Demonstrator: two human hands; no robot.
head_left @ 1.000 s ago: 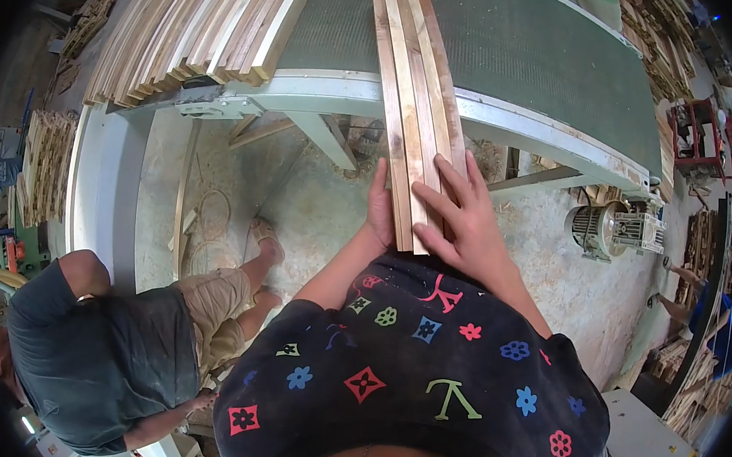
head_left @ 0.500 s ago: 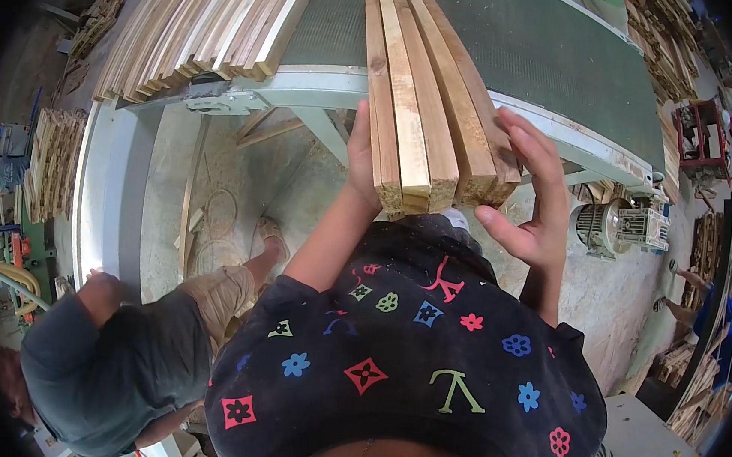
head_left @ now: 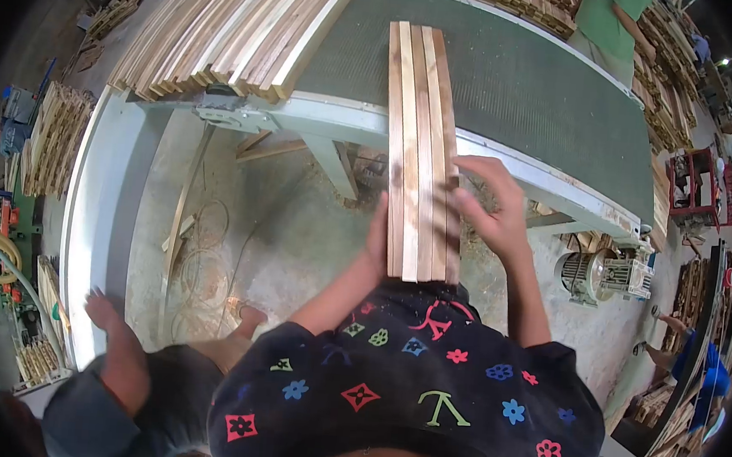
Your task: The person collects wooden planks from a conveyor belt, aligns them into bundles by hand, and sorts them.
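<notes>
Several planed wooden strips [head_left: 420,147] lie side by side in a bundle before my body. Their far part is over the green conveyor belt [head_left: 515,77], while the near end reaches back to my shirt. My left hand [head_left: 377,238] holds the bundle along its left side near the close end, its fingers partly hidden by the wood. At the right side is my right hand [head_left: 495,204], with thumb and fingers apart and the fingertips at the outermost strip; slight blur hides whether they press on it.
A row of wooden strips [head_left: 235,33] lies at the belt's left end. A co-worker's hand [head_left: 103,309] is at the white frame [head_left: 93,250] on the left. A person in green [head_left: 609,29] stands beyond the belt. A motor [head_left: 586,274] sits below right.
The strips have lowered and now lie flatter and closer together. My right hand has moved from their near end up along the right side. The co-worker's hand has opened on the frame.
</notes>
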